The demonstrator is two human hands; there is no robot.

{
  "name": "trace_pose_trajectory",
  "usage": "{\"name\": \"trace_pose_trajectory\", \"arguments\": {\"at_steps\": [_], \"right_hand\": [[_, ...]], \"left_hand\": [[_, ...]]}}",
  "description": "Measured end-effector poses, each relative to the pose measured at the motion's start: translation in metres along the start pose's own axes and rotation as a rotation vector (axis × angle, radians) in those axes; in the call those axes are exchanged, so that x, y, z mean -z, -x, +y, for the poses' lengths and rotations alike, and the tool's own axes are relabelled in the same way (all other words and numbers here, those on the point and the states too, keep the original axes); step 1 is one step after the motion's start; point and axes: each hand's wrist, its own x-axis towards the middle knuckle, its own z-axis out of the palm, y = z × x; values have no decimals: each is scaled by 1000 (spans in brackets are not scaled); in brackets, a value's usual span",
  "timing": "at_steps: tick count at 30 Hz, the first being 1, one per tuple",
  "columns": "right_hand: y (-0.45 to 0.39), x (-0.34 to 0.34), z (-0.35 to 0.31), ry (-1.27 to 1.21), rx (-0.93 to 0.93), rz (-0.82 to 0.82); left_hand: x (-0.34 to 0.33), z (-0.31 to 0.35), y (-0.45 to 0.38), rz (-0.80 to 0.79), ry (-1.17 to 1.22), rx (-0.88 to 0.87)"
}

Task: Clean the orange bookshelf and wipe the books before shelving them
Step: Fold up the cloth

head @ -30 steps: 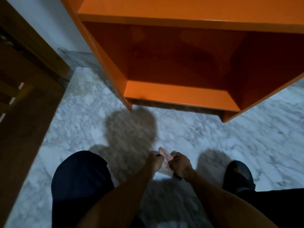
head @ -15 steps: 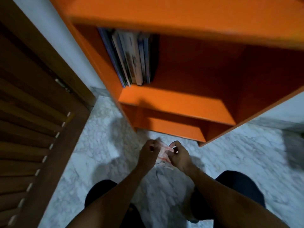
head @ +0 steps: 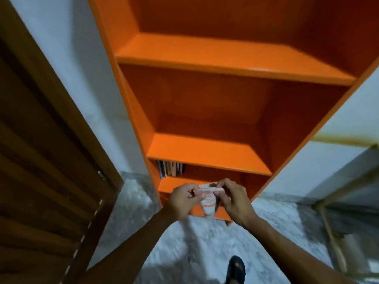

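Both hands are held together at chest level in front of the shelf: left hand (head: 184,198) is curled round one end of a small white cloth with pale red stripes (head: 208,198), right hand (head: 233,198) pinches the other end, fingers bent. Cloth is bunched and hanging down between the two hands, probably being folded or regripped into a wiping pad; exact fold cannot be told from the blur.

Below, a dark sandal on a foot (head: 235,269) is seen on the grey-white marble floor (head: 196,242).

Just behind the hands, the tall orange wooden bookshelf (head: 205,152) stands against the pale wall (head: 69,78), beside a brown louvred wooden door (head: 41,181) on the left. A small row of upright books with dark and light spines (head: 170,169) is packed at the left end of a low shelf, likely kept against the side panel so they stay upright. The two shelves above are seen bare orange, so wiping there is judged the likely next step. Farther right, a light-framed piece of furniture (head: 338,201) is partly seen, too blurred to identify.
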Motion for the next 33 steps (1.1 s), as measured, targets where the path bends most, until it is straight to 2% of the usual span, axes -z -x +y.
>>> {"name": "trace_pose_trajectory", "arguments": {"at_steps": [3, 5, 7, 10, 14, 21, 25, 29, 33], "right_hand": [[2, 45, -41, -51, 26, 3], [7, 73, -59, -62, 12, 5], [7, 97, -72, -44, 3, 9], [18, 146, -92, 26, -4, 99], [28, 217, -107, 77, -13, 199], [40, 340, -115, 44, 31, 332], [26, 411, -100, 1, 93, 525], [-11, 493, -81, 44, 183, 727], [-53, 576, -64, 77, 238, 880]], "left_hand": [[22, 37, -5, 32, -221, -183], [29, 62, -6, 26, -285, -261], [33, 88, -6, -45, -268, -312], [28, 135, -9, -121, -192, -377], [10, 201, -20, -100, -91, -498], [-39, 354, -38, 60, 63, -740], [-69, 441, -69, 108, 69, -800], [-101, 529, -110, 209, 93, -824], [-130, 610, -159, 243, 119, -842]]}}
